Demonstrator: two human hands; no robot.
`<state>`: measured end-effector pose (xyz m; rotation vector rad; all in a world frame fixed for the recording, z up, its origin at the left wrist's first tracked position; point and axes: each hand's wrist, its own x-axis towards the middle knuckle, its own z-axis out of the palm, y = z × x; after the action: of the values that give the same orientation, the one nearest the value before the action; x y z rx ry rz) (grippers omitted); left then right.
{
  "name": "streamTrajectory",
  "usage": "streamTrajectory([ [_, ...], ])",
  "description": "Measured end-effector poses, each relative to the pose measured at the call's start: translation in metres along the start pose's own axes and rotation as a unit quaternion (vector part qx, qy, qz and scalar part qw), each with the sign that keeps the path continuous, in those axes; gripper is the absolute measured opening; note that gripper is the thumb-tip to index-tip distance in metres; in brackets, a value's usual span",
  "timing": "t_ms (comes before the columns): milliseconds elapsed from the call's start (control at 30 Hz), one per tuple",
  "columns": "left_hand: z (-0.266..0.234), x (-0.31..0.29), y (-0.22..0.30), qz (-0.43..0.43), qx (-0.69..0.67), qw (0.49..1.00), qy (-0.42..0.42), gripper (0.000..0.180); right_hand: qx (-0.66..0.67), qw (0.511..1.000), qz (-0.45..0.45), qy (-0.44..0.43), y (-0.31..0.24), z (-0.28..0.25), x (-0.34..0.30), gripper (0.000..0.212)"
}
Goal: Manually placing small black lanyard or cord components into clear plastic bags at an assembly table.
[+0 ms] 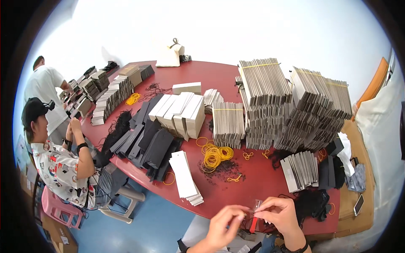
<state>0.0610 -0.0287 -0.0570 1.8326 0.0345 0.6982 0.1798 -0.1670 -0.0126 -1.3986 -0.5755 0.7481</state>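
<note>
Near the table's front edge, my right hand (278,215) pinches a small clear plastic piece (257,204) between thumb and fingers. A bright red strip (253,225) shows just below that pinch; whether it is joined to the plastic, I cannot tell. Close on the left, my left hand (225,223) is closed in a pinch, its fingertips almost meeting the right hand's. What sits in that pinch is too small to name. Under my hands is a bundle of thin grey cards (247,235), partly hidden.
On the red table (228,194) stand tall stacks of banded grey cards (265,84), white card blocks (181,111), black strips (152,147), yellow rubber bands (217,157) and black cords (312,204). A phone (358,205) lies on cardboard at right. Two people work at left, one seated (63,164).
</note>
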Motion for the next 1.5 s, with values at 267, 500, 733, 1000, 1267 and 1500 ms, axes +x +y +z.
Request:
streamTrajectory([
  [267,0.012,-0.004,-0.002,-0.073,-0.006,0.997,0.036,0.009,0.003,0.997,-0.074,0.032,0.040,0.008,-0.008,0.020],
  [500,0.009,-0.003,-0.009,-0.114,-0.117,0.985,-0.058,0.005,0.036,0.999,0.002,-0.029,0.037,-0.002,-0.007,0.028],
  [733,0.010,-0.006,-0.014,-0.190,-0.355,0.908,-0.120,0.006,0.024,0.992,0.066,-0.102,0.035,-0.009,-0.009,0.031],
  [1000,0.020,-0.008,-0.014,-0.199,-0.382,0.892,-0.133,0.007,-0.071,0.996,-0.042,-0.009,0.026,-0.007,-0.030,0.021],
  [1267,0.026,-0.010,-0.009,-0.208,-0.392,0.883,-0.154,0.008,-0.028,0.999,-0.040,-0.011,0.029,-0.015,-0.040,0.011],
  [1500,0.021,-0.011,-0.003,-0.207,-0.356,0.898,-0.156,0.012,-0.097,0.991,-0.088,0.023,0.027,-0.008,-0.043,0.005],
])
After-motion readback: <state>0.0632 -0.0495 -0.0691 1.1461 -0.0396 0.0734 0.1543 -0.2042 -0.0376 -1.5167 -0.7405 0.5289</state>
